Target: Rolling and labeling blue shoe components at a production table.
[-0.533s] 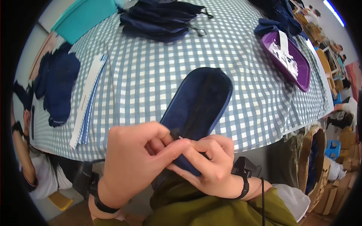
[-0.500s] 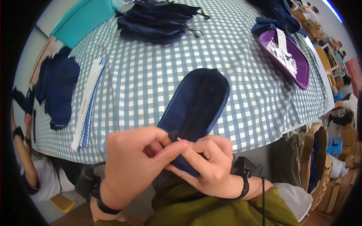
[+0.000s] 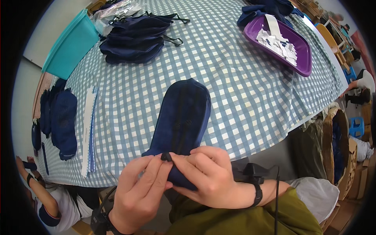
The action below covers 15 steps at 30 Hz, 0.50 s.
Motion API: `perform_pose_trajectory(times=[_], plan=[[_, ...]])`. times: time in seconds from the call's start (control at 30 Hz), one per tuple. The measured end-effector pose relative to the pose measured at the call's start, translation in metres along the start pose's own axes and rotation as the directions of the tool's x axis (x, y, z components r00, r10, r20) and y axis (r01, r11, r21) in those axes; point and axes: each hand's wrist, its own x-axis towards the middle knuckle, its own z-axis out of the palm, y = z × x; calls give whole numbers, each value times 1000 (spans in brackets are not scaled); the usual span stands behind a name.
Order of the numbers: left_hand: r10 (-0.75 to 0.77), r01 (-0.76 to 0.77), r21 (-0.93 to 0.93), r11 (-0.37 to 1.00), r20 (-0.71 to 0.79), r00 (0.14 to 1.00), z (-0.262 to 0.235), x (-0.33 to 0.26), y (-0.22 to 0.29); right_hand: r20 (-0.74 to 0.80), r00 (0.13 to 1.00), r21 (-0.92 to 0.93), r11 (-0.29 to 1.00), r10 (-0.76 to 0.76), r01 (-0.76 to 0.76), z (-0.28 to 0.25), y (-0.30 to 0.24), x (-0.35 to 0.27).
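Observation:
A dark navy fabric pouch lies lengthwise on the blue-and-white checked tablecloth, its near end hanging over the table edge. My left hand and my right hand both pinch that near end. Between their fingertips sits a small black piece, a toggle or cord end. The pouch's far end is rounded and rests flat on the table.
A heap of navy pouches with black cords lies at the back, more navy pieces at the left. White strips lie beside them. A purple tray holds white slips. A teal bin stands far left. Another person's arm shows lower left.
The hands stay at the pouch's near end. My fingers have shifted a little around the small black piece, and the pouch lies straighter on the table.

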Motion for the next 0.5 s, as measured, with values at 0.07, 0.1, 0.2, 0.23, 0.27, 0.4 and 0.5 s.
perform_pose_trajectory(times=[0.07, 0.1, 0.2, 0.23, 0.27, 0.4, 0.5], plan=[[13, -14, 29, 999, 57, 998, -2, 1, -1, 81, 997, 84, 996, -3, -4, -16, 6, 5], [19, -22, 35, 999, 79, 997, -5, 2, 0, 155, 988, 165, 986, -13, -13, -27, 8, 8], [28, -33, 56, 998, 97, 995, -2, -2, -2, 300, 946, 344, 912, 120, -225, -52, 18, 9], [52, -58, 67, 996, 85, 995, -1, -2, -3, 329, 927, 377, 875, 179, -303, -57, 18, 10], [55, -61, 69, 996, 85, 995, -1, -3, -4, 304, 932, 365, 879, 197, -305, -58, 18, 11], [47, -51, 54, 997, 81, 996, -1, 4, -2, 182, 969, 230, 952, 164, -204, -56, 21, 10], [46, -53, 114, 992, 63, 997, 1, 2, 3, 128, 987, 126, 985, 101, -118, -53, 27, 15]])
